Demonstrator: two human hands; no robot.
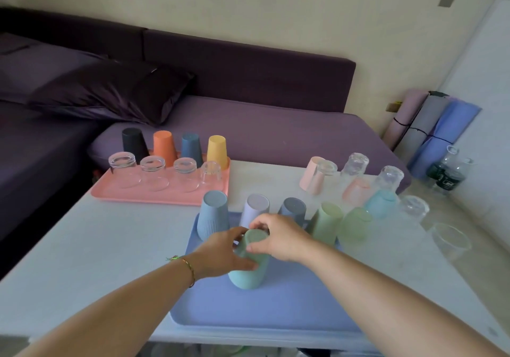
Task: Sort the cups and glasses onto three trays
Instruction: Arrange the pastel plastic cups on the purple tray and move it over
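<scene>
Four cups (213,214) stand at twelve o'clock behind the teal cup (248,271) that left hand (220,252) and right hand (278,236) grip; pink tray (154,195) at ten: four cups, four glasses (153,173).

Blue tray (276,309) lies flat; on it a mint cup (248,274) stands mouth down, gripped by left hand (220,252) and right hand (281,238). A row stands inverted along its far edge: grey-blue cup (212,216), lavender cup (255,209), slate cup (292,209), pale green cup (328,221). Beyond the blue tray's far left corner a pink tray (124,194) carries four inverted clear glasses (122,169), with black, orange, navy and yellow cups (164,145) inverted behind; right of the blue tray stand loose pastel cups (380,203) and more inverted glasses (354,165).
</scene>
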